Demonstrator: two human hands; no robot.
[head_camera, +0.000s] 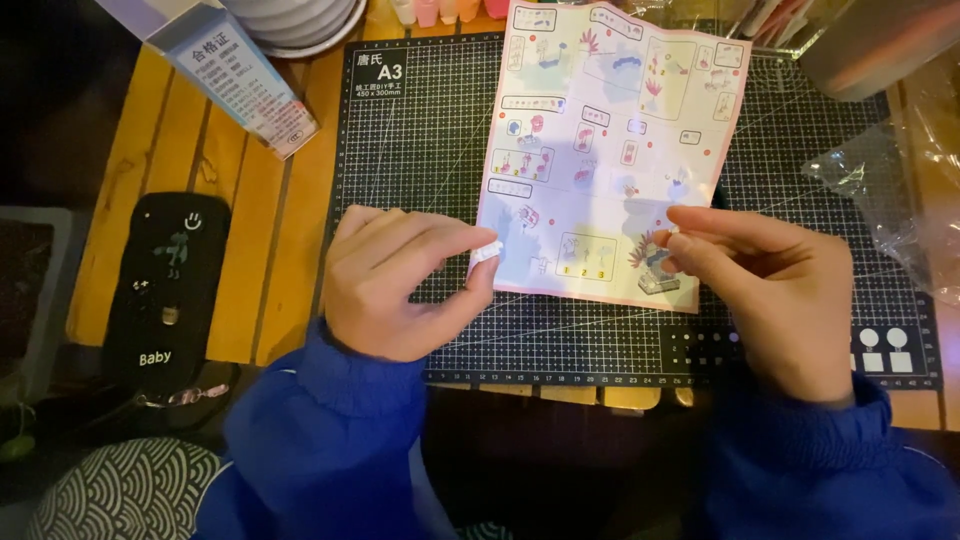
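Our left hand (400, 285) pinches a tiny white piece (487, 250) between thumb and forefinger, at the lower left edge of the instruction sheet (605, 150). The piece looks light, hard and easy to drop, so we grip its sides. Our right hand (775, 290) closes its fingertips over the sheet; whether it holds anything we cannot tell. Both wrists hover above the cutting mat (420, 140).

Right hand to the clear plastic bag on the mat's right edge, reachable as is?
Probably yes. The right hand sits just left of the clear plastic bag, with only bare cutting mat between them, though its fingers seem to pinch a tiny piece.
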